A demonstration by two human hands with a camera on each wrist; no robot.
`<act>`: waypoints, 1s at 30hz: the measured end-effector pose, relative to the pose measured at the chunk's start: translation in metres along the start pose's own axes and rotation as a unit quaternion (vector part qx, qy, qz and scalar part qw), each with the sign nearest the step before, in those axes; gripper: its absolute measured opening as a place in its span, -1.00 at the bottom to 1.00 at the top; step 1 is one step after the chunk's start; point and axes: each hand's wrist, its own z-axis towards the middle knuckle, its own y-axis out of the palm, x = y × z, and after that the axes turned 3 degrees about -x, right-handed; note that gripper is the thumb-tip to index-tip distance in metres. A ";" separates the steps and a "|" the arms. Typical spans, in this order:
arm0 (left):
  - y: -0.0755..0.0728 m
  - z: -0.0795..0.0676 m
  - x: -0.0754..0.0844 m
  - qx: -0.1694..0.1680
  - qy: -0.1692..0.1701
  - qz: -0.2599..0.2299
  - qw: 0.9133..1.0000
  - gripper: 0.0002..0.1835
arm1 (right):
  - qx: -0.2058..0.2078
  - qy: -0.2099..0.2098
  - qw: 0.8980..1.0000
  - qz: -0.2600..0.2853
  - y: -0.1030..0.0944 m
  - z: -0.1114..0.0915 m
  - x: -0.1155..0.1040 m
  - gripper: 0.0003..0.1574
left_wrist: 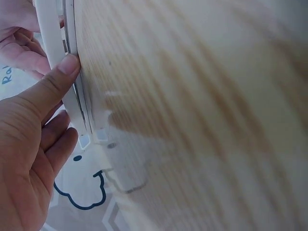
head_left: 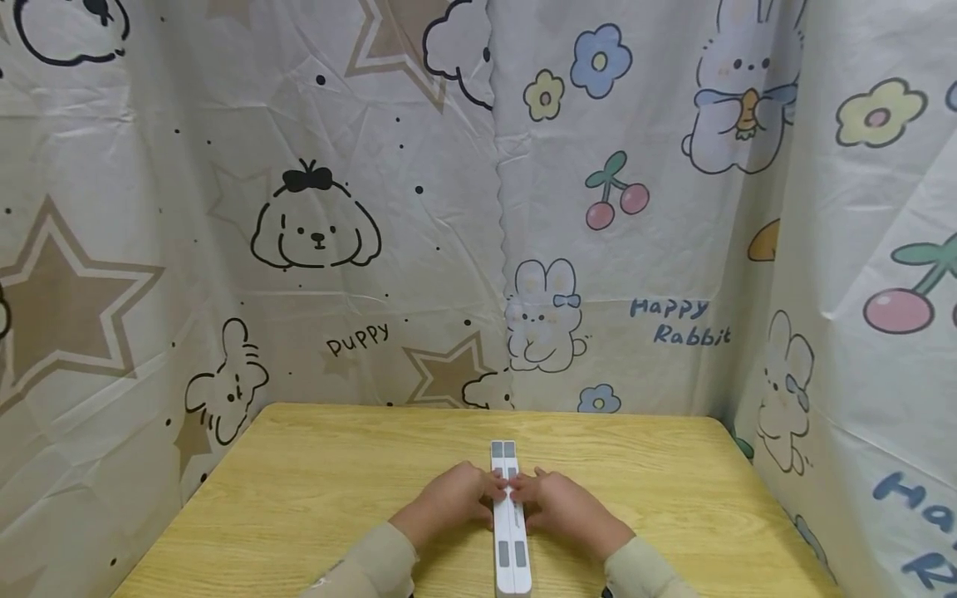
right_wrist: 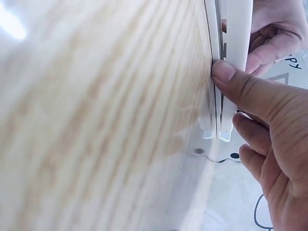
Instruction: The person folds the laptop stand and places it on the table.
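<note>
A long, narrow white folded laptop stand [head_left: 512, 533] with grey pads lies lengthwise on the wooden table, its near end toward me. My left hand [head_left: 458, 497] pinches its left side around the middle, fingertips on the top face. From the opposite side, my right hand [head_left: 566, 508] holds it at about the same spot. In the left wrist view, the left thumb [left_wrist: 69, 65] presses low on the side of the stand [left_wrist: 50, 29], close to the tabletop. The right wrist view has the right thumb [right_wrist: 224, 71] likewise against the stand's lower edge [right_wrist: 238, 36].
The light wooden table [head_left: 336, 465] has rounded far corners. Printed fabric curtains [head_left: 449, 249] with cartoon puppies, rabbits, stars and flowers hang behind the table and along both its sides.
</note>
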 end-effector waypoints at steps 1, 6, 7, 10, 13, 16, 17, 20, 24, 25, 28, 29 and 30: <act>0.000 0.000 0.000 0.000 0.003 0.002 1.000 -0.52 | 0.000 -0.004 1.000 -0.009 0.000 0.000 0.000 -0.32; -0.001 0.001 -0.001 -0.008 0.012 0.014 1.000 -0.52 | -0.008 -0.018 0.998 -0.055 -0.003 -0.003 -0.002 -0.30; -0.002 0.000 0.000 -0.012 0.012 0.019 1.000 -0.53 | -0.013 -0.021 0.998 -0.064 -0.004 -0.004 -0.003 -0.30; -0.004 -0.003 0.002 -0.027 0.014 0.041 0.999 -0.55 | -0.027 -0.035 0.995 -0.095 -0.007 -0.007 -0.006 -0.31; -0.007 -0.009 0.004 -0.042 0.020 0.067 0.997 -0.59 | -0.034 -0.054 0.988 -0.142 -0.009 -0.012 -0.010 -0.35; -0.010 -0.015 0.007 -0.049 0.034 0.081 0.995 -0.65 | -0.025 -0.074 0.977 -0.198 -0.009 -0.015 -0.012 -0.43; -0.011 -0.018 0.007 -0.049 0.038 0.083 0.995 -0.67 | -0.020 -0.079 0.973 -0.214 -0.009 -0.015 -0.012 -0.46; -0.012 -0.024 0.008 -0.037 0.042 0.094 0.994 -0.64 | -0.001 -0.091 0.964 -0.251 -0.007 -0.017 -0.013 -0.51; -0.013 -0.035 0.010 -0.016 0.021 0.115 0.993 -0.44 | 0.028 -0.098 0.955 -0.277 -0.007 -0.026 -0.015 -0.49; -0.013 -0.039 0.011 -0.013 0.015 0.120 0.993 -0.39 | 0.033 -0.097 0.954 -0.280 -0.008 -0.029 -0.015 -0.48; -0.013 -0.050 0.012 -0.007 0.004 0.129 0.992 -0.27 | 0.032 -0.073 0.957 -0.280 -0.011 -0.041 -0.013 -0.43; -0.012 -0.055 0.011 -0.006 0.002 0.130 0.992 -0.24 | 0.029 -0.063 0.959 -0.276 -0.012 -0.046 -0.012 -0.42; -0.012 -0.059 0.010 -0.005 0.001 0.134 0.991 -0.22 | 0.026 -0.054 0.961 -0.272 -0.013 -0.050 -0.011 -0.40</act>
